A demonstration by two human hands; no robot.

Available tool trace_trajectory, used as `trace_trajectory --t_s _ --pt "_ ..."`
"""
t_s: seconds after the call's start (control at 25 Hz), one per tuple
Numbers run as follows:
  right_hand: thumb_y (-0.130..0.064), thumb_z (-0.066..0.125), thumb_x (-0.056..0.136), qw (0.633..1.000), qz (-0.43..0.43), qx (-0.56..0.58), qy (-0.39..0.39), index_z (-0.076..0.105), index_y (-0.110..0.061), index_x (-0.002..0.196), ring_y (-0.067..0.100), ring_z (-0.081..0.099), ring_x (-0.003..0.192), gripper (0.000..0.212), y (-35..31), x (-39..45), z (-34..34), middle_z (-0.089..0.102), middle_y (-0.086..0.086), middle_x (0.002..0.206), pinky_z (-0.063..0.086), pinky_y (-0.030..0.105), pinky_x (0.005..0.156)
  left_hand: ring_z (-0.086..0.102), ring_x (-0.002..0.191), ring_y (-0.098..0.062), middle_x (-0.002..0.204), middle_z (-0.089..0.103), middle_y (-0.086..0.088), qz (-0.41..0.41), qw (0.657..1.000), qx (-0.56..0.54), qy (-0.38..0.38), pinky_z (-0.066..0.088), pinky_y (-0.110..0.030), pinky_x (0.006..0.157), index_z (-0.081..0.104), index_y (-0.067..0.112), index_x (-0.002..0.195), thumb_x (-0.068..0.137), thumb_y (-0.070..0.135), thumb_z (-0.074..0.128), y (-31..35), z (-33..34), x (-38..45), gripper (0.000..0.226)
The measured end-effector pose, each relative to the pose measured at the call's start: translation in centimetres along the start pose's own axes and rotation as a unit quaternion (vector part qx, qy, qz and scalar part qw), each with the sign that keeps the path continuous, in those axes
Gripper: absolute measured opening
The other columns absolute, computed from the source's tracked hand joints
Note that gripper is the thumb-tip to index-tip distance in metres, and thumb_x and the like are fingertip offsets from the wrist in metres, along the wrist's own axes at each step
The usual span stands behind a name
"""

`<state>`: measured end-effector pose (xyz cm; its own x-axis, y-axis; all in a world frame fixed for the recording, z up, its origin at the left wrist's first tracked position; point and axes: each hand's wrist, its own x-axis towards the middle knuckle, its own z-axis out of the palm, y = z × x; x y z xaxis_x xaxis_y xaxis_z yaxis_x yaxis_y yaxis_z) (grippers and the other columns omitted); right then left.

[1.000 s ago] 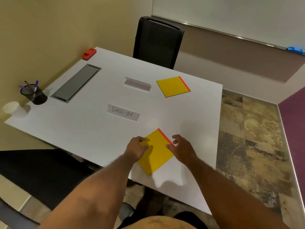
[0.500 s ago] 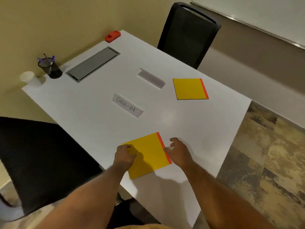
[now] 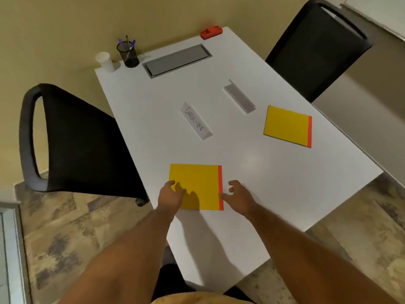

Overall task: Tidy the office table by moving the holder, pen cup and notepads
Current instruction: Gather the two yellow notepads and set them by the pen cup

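A yellow notepad [image 3: 197, 185] with a red right edge lies flat near the table's front. My left hand [image 3: 171, 194] pinches its lower left edge, thumb on top. My right hand [image 3: 238, 196] sits at the red edge with loosely curled fingers, only the thumb touching. A second yellow notepad [image 3: 285, 126] lies further right. Beyond them lie a clear holder [image 3: 240, 99] and a white "CHECK-IN" sign [image 3: 196, 120]. A black mesh pen cup [image 3: 129, 54] with pens stands at the far left corner.
The white table [image 3: 285, 183] also carries a paper cup [image 3: 105, 61], a grey cable hatch [image 3: 177, 60] and a red object [image 3: 211, 32] along the wall side. Black chairs stand at the left [image 3: 83, 145] and far right [image 3: 315, 47].
The view has swung around the table. The near notepad has turned between my hands and now lies square to me. Both hands stay at its sides.
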<state>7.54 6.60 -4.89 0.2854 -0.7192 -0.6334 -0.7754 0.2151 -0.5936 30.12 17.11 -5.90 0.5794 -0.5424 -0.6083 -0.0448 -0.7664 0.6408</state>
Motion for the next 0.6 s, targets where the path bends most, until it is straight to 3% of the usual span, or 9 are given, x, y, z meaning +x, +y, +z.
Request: trace_trajectory --t_s 0.16,0.28,0.36,0.48,0.6 --pt "-0.041 0.079 0.093 0.997 0.048 0.039 -0.053 0.037 -0.014 0.159 0.035 0.053 0.141 0.083 -0.8 -0.3 0.6 0.047 0.014 0.16 0.048 0.04 0.109 0.058 0.125 -0.035 0.144 0.056 -0.016 -0.01 0.999 0.035 -0.026 0.051 -0.041 0.097 0.046 0.016 0.152 0.093 0.027 0.072 -0.6 -0.5 0.1 0.065" --pt "-0.032 0.082 0.092 0.989 0.048 0.121 -0.074 0.052 -0.016 0.142 0.03 0.064 0.125 0.061 -1.7 -0.5 2.0 0.06 0.013 0.146 0.053 0.044 0.109 0.058 0.122 -0.033 0.143 0.058 -0.014 -0.003 0.998 0.053 -0.033 0.051 -0.04 0.095 0.05 0.016 0.149 0.092 0.027 0.072 -1.0 -0.9 0.3 0.062" --pt "-0.026 0.085 0.088 0.983 0.061 0.166 -0.037 0.055 -0.016 0.137 0.028 0.065 0.12 0.058 -2.0 -0.8 2.5 0.063 0.009 0.14 0.056 0.044 0.103 0.058 0.12 -0.032 0.146 0.055 -0.014 -0.005 0.998 0.032 -0.047 0.049 -0.038 0.09 0.048 0.018 0.151 0.092 0.027 0.073 -1.0 -1.0 0.2 0.064" --pt "-0.014 0.083 0.089 0.966 0.107 0.233 0.03 0.05 -0.013 0.145 0.031 0.065 0.117 0.065 -1.8 -1.4 2.4 0.06 0.009 0.137 0.058 0.041 0.091 0.055 0.123 -0.032 0.151 0.05 -0.012 -0.011 0.998 -0.021 -0.056 0.044 -0.036 0.087 0.043 0.019 0.153 0.093 0.028 0.073 -0.8 -0.9 -0.1 0.068" --pt "-0.001 0.073 0.094 0.969 0.096 0.208 0.095 0.056 -0.01 0.139 0.033 0.066 0.114 0.049 -1.8 -2.1 1.3 0.065 0.012 0.134 0.059 0.048 0.097 0.055 0.123 -0.03 0.152 0.051 -0.01 -0.013 0.993 -0.069 -0.094 0.047 -0.039 0.093 0.039 0.019 0.154 0.094 0.024 0.073 -0.9 -0.3 -0.4 0.07"
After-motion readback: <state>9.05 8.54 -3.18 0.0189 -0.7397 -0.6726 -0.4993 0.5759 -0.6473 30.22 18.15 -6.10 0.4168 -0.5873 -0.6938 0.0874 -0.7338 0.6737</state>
